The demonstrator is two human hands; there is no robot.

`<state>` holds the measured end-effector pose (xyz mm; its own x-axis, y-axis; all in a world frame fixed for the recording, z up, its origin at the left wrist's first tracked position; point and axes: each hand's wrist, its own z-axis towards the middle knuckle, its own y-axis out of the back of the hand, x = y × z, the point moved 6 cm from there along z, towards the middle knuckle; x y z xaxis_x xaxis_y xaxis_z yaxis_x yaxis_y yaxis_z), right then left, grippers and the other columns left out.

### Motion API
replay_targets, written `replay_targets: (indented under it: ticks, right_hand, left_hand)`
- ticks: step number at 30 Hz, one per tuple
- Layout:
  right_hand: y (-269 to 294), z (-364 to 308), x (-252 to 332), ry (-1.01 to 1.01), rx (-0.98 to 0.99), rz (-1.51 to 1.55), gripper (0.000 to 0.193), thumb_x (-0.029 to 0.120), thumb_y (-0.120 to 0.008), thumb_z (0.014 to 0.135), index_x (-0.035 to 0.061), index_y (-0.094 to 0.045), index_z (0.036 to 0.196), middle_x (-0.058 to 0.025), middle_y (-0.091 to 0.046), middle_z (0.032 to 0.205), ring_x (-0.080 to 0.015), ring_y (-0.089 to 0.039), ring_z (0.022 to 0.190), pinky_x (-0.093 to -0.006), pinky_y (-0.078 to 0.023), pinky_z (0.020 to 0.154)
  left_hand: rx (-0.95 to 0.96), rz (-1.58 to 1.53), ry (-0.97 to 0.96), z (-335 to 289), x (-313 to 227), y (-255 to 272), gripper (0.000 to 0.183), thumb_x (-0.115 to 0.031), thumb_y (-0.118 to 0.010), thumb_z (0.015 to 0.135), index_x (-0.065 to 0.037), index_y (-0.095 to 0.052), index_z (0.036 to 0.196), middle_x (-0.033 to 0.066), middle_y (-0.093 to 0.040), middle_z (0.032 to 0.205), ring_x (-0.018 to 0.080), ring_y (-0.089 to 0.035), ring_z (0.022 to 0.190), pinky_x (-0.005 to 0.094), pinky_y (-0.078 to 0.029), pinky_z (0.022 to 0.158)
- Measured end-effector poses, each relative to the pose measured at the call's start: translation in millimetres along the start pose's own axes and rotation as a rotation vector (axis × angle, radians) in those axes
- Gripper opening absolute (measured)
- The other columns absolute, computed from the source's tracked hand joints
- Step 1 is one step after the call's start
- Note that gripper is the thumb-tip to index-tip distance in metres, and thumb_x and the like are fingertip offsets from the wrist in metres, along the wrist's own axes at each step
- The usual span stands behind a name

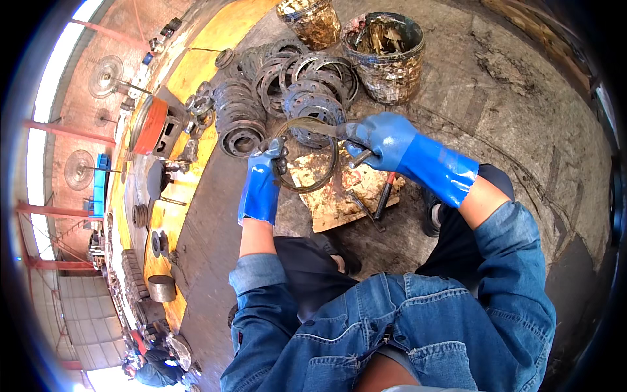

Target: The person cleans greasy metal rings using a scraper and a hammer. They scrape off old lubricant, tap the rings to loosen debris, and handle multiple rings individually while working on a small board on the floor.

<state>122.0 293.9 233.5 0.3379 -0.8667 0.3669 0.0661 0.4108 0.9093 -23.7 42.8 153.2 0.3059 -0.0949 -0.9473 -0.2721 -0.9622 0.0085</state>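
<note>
My left hand point(266, 157), in a blue rubber glove, grips the left side of a thin, dark metal ring point(324, 185). The ring is held up over a grimy, pale board point(317, 212). My right hand point(382, 140), gloved alike, is closed around a hand tool whose flat, brownish end point(317, 125) lies across the top of the ring. A dark handle end point(361, 159) sticks out below the right fingers. I cannot make out the tool's exact kind. On the board's right side lie a red-and-black handled tool point(385, 196) and a dark metal rod point(364, 208).
Beyond my hands, greasy metal rings and flanged discs point(241, 111) are piled on the floor. Two grimy buckets point(388, 72) point(310, 23) stand behind them. To the left, metal parts line a yellow floor strip point(163, 261). Another person point(160, 367) is far off at the lower left.
</note>
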Motion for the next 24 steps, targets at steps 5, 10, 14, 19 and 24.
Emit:
replay_targets:
  ticks: [5,10,14,19,24]
  right_hand:
    - [-12.5,3.2,3.7,0.079,-0.031,-0.096,0.046,0.023,-0.063,0.079,0.0204,-0.053,0.125,-0.0140,-0.060,0.078,-0.0354,-0.061,0.070,-0.0472,-0.049,0.057]
    - [-12.6,5.9,9.9,0.136,-0.055,-0.126,0.043,0.023,-0.063,0.082,0.0188,-0.054,0.124,-0.0133,-0.061,0.078,-0.0350,-0.062,0.068,-0.0462,-0.048,0.055]
    - [-9.5,6.3,-8.2,0.014,-0.008,0.101,0.040,0.028,-0.061,0.085,0.0140,-0.056,0.122,-0.0134,-0.063,0.095,-0.0333,-0.064,0.080,-0.0439,-0.052,0.068]
    - [-13.9,3.2,-47.5,-0.238,-0.075,0.431,0.041,0.045,-0.052,0.092,0.0113,-0.063,0.113,-0.0116,-0.066,0.084,-0.0253,-0.065,0.076,-0.0387,-0.050,0.070]
    - [-16.9,0.2,-63.9,-0.484,0.058,0.639,0.041,0.045,-0.054,0.092,0.0063,-0.067,0.099,-0.0055,-0.059,0.067,-0.0153,-0.052,0.063,-0.0324,-0.044,0.062]
  left_hand:
    - [0.000,0.065,0.021,-12.1,-8.1,-15.0,0.020,-0.024,-0.067,0.087,-0.009,-0.064,0.098,-0.0009,-0.060,0.072,0.0057,-0.045,0.053,0.0206,-0.034,0.045]
    - [-0.031,0.122,0.049,-9.1,-7.2,3.4,0.019,-0.026,-0.067,0.086,-0.009,-0.064,0.095,-0.0004,-0.060,0.070,0.0068,-0.043,0.047,0.0226,-0.031,0.042]
    - [-0.023,0.028,0.102,-9.9,-8.9,8.5,0.018,-0.026,-0.063,0.088,-0.012,-0.063,0.099,0.0001,-0.059,0.067,0.0087,-0.040,0.040,0.0249,-0.029,0.037]
    - [0.021,-0.248,0.117,-20.2,-15.7,9.9,0.022,-0.028,-0.056,0.091,-0.013,-0.061,0.106,-0.0021,-0.056,0.066,0.0086,-0.036,0.039,0.0255,-0.025,0.037]
    - [0.177,-0.530,0.083,-21.9,-17.8,22.6,0.021,-0.031,-0.050,0.092,-0.016,-0.057,0.105,-0.0034,-0.054,0.070,0.0101,-0.036,0.040,0.0273,-0.026,0.039]
